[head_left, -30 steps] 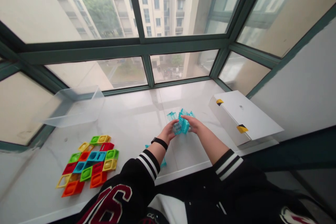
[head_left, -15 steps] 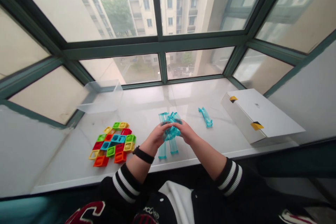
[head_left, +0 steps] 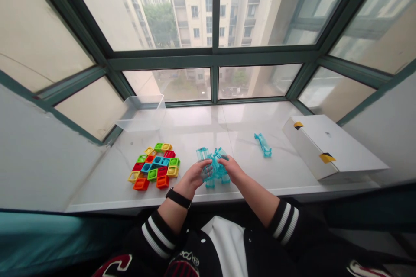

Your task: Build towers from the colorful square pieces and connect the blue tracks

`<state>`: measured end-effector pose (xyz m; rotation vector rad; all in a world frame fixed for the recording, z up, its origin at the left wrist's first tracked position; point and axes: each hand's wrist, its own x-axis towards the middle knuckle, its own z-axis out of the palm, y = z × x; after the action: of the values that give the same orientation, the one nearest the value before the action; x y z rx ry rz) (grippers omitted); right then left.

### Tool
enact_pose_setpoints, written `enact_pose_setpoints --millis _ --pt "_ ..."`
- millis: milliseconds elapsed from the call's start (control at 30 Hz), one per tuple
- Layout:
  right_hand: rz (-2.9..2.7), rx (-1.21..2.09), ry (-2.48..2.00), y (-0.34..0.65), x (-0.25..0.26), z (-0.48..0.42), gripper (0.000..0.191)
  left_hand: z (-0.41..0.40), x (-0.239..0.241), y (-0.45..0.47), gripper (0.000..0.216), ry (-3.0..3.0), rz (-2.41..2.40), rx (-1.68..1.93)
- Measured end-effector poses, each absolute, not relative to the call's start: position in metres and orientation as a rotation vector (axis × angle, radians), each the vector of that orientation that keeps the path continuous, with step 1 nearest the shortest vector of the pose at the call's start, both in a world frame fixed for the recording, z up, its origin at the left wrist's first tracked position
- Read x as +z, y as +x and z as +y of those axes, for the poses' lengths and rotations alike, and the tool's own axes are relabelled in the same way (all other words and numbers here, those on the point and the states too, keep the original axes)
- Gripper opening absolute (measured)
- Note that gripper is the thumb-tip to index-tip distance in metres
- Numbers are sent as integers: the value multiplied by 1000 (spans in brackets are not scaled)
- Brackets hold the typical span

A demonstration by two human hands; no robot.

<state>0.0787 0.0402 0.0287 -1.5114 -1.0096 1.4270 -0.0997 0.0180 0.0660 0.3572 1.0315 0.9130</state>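
Observation:
Between my hands is a translucent blue plastic assembly (head_left: 214,158), made of long pieces joined around a rounded middle. My left hand (head_left: 196,174) is closed on its left side, the thumb lying over the top. On the right side, my right hand (head_left: 232,168) grips it with the thumb near the middle. My fingers partly hide the assembly, and the joints are too small to make out. It is tilted, with piece ends pointing away from me and others toward me. A loose translucent blue piece (head_left: 263,145) lies on the white ledge (head_left: 240,127), apart from my right hand.
Left of my hands lies a cluster of red, yellow, green, orange and blue plastic blocks (head_left: 156,165). A clear plastic bin (head_left: 143,114) stands behind them. To the right is a white box (head_left: 338,143) with yellow-black tabs. Window frames (head_left: 214,84) border the ledge's back.
The blue assembly has tilted, so its near pieces look shorter. My thumbs, close together before, are now farther apart. The whole view has shifted slightly; the loose piece stays on the ledge.

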Motion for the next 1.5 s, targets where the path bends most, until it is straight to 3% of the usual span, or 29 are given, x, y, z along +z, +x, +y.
enact_pose_setpoints --millis 267,500,633,800,1133,1500 --pt "-1140 1211 -1626 109 15 46 52 10 53 -121 42 527 1192 970" --pt "-1523 851 -1795 121 -12 47 59 19 32 -121 66 1292 1717 779" --pt "-1629 687 -1733 124 -15 39 60 25 22 -120 52 1483 1824 665" --pt "-1869 514 -1664 107 6 20 61 27 15 -120 40 1414 1806 817" --pt "-2033 484 -1822 78 23 23 13 20 14 -124 36 1391 1803 868" --pt "-2049 503 -1903 77 26 28 18 20 18 -120 31 1322 1829 914"
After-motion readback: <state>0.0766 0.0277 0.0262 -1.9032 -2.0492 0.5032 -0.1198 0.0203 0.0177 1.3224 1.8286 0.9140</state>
